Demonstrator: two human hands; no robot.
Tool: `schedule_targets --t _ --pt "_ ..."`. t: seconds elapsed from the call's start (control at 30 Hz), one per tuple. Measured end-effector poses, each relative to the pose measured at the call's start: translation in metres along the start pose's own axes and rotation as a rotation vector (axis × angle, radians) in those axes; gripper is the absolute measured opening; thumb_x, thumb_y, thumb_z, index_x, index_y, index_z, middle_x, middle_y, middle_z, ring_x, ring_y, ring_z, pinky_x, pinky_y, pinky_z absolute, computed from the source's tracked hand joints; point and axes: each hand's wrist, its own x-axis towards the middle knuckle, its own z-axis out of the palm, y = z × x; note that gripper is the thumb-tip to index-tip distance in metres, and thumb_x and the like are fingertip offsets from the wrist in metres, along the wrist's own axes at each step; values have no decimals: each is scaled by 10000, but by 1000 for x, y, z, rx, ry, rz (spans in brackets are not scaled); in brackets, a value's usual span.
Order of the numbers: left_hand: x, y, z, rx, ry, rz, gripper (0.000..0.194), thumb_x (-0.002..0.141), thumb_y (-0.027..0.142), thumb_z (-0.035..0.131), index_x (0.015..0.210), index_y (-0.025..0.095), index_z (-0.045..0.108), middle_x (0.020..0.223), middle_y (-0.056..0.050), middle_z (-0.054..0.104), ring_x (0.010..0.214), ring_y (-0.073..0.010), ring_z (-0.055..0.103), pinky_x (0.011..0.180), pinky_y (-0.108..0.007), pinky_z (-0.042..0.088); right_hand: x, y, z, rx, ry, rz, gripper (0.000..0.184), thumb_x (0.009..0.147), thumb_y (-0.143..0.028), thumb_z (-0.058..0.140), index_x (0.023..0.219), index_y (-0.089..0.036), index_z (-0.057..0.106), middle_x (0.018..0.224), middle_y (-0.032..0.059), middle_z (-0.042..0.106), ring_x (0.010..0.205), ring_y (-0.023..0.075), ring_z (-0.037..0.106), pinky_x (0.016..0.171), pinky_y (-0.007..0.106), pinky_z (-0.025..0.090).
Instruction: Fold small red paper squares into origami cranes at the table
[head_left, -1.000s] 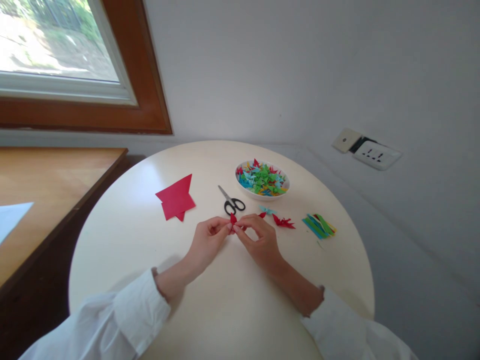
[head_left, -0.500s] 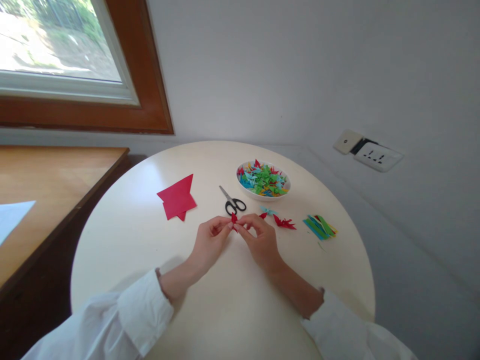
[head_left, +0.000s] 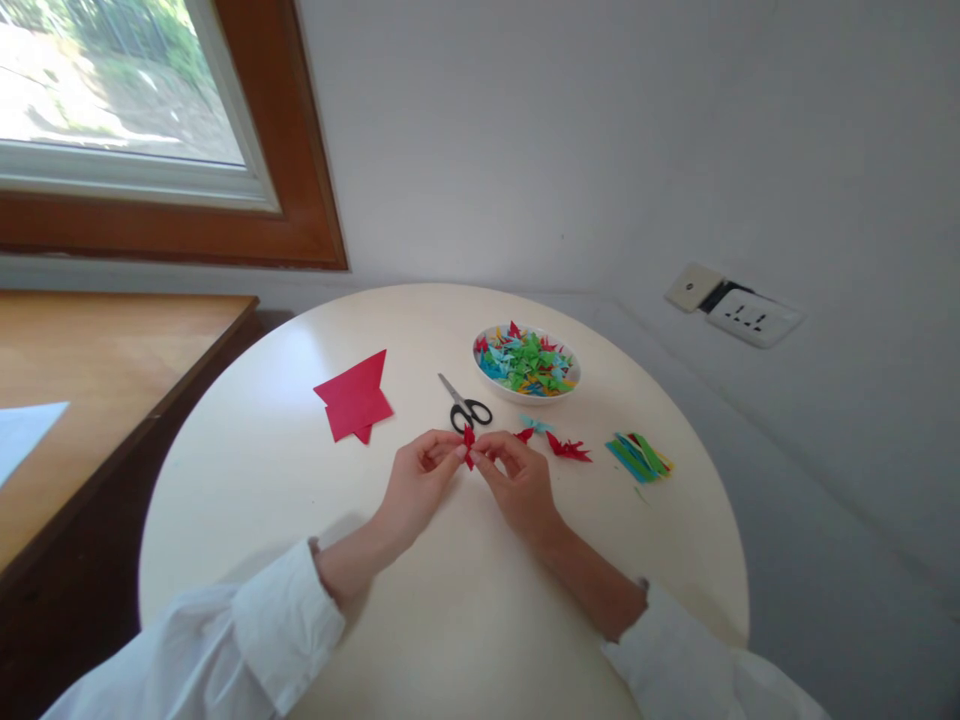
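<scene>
Between my fingertips is a small red folded paper piece [head_left: 469,440], pointed at its top and bottom. My left hand [head_left: 424,475] pinches its left side and my right hand [head_left: 517,480] pinches its right side, so both hands are closed on it. Just beyond it lie scissors [head_left: 466,408] with black handles, blades pointing away to the left. Past my right hand are red folded paper cranes [head_left: 570,449], one partly hidden by my fingers, and a light blue one [head_left: 536,424].
A white bowl [head_left: 495,386] full of small colourful paper cranes stands at the back. Red paper sheets [head_left: 356,398] lie on the left of the round table [head_left: 247,480], and a pile of coloured paper strips [head_left: 639,457] on the right. A wall socket [head_left: 754,315] is beyond.
Both hands stay in nearly the same place, still pinching the red paper piece. A little more of the piece shows below the fingertips. The view has shifted very slightly.
</scene>
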Motion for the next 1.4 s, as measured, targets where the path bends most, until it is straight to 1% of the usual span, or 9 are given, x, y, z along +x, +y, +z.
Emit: schedule_targets --t 0.17,0.33,0.53,0.63,0.8,0.97,1.17,1.4 --pt "-1 1 0 -8 10 -16 204 671 320 661 735 132 615 649 -17 654 609 -118 566 590 -224 410 0 0 1 53 -3 26 21 717 -179 590 736 -186 598 703 16 604 654 141 548 621 287 442" --pt "-1 1 0 6 6 5 185 676 307 653 726 132 624 663 -17 656 631 -121 569 615 -229 424 0 0 1 90 0 54 22 712 -171 596 728 -186 597 695 8 594 648 131 543 616 273 440" --pt "0 -1 0 -6 -10 14 144 692 276 629 720 135 625 665 -16 642 642 -122 562 638 -234 427 -1 -1 1 109 -26 -56 84 723 -121 560 712 -201 583 715 2 563 676 128 533 622 260 442" --pt "0 -2 -1 9 -13 16 154 695 285 624 724 134 627 667 -23 641 636 -127 558 633 -241 424 -1 -1 1 98 -32 -70 93 732 -116 550 737 -203 583 728 4 561 689 131 544 635 264 456" --pt "1 -5 -1 14 -3 6 175 696 302 616 732 131 620 673 -34 642 649 -140 569 645 -257 436 -2 -2 0 32 -51 -91 98 749 -118 540 781 -196 589 754 15 579 707 135 562 650 266 469" --pt "2 -6 -2 18 -14 9 189 703 317 608 741 132 615 676 -38 641 674 -156 591 672 -276 453 -3 -3 -1 -57 -42 -130 82 753 -134 557 795 -192 597 753 23 599 697 138 563 641 272 470" --pt "2 -6 -2 28 -16 10 189 709 322 601 729 134 605 683 -39 643 671 -153 587 668 -275 453 -2 -7 0 -117 -11 -174 66 745 -134 570 773 -183 604 726 26 617 648 131 556 591 264 472" --pt "-1 -1 -1 80 -10 34 185 711 316 608 722 131 618 676 -36 644 655 -144 576 639 -252 434 -2 -13 1 -258 57 -318 90 750 -103 552 758 -179 600 709 31 631 627 125 567 562 248 483"
